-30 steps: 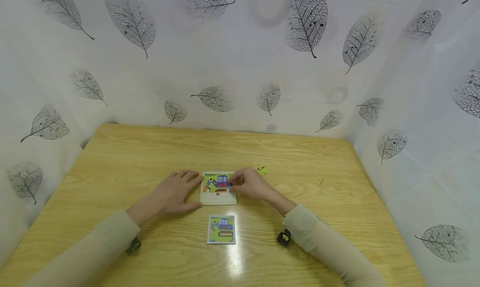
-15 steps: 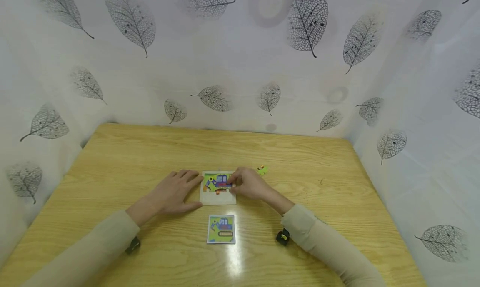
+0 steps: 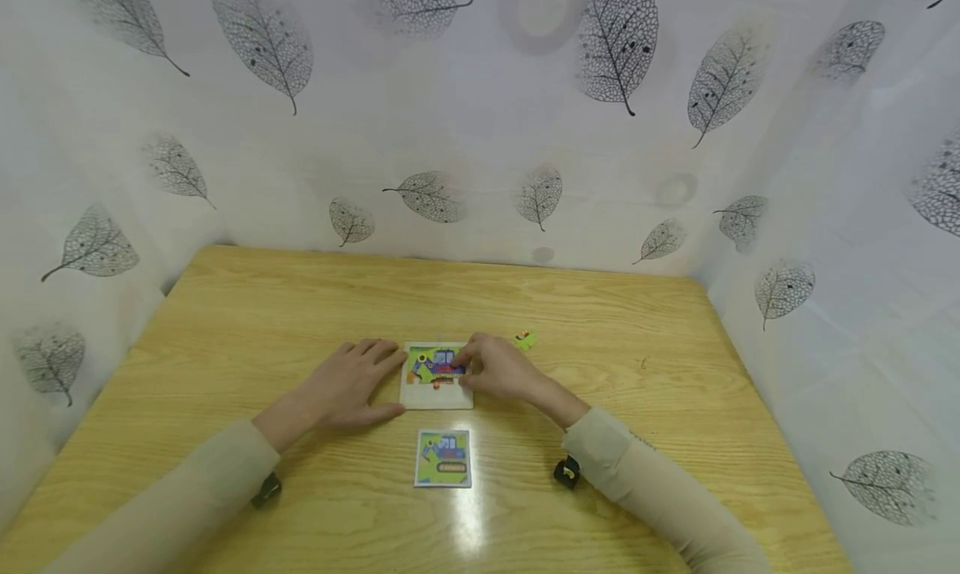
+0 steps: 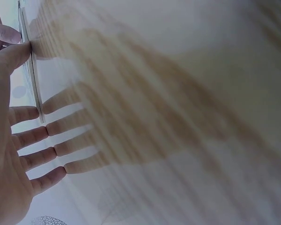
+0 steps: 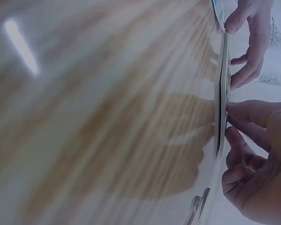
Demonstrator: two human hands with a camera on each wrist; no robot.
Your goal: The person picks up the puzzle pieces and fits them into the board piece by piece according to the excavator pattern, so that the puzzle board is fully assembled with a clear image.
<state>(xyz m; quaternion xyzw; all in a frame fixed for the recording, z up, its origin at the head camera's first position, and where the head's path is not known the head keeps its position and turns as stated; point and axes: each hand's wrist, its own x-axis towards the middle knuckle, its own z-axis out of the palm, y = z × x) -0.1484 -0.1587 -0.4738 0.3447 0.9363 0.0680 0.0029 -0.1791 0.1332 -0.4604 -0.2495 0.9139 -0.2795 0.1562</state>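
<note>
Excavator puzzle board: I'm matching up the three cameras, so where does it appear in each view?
Head: the excavator puzzle board lies below the picture's centre, slightly left.
Left wrist: the board is seen edge-on, a thin, steep strip at upper left.
Right wrist: the board is edge-on again, nearly vertical, right of centre.
Shared landmark: the left hand, at the board's edge in every view.

Head view: from above, facing forward and down over worktop (image 3: 637,324), farthest off, taking in left grip (image 3: 352,386), right grip (image 3: 501,369) and puzzle board (image 3: 438,398). Left wrist view: low, close, rolled sideways, skimming worktop toward left grip. Right wrist view: equally low and sideways, right grip close, left grip beyond. Both wrist views share puzzle board's edge.
</note>
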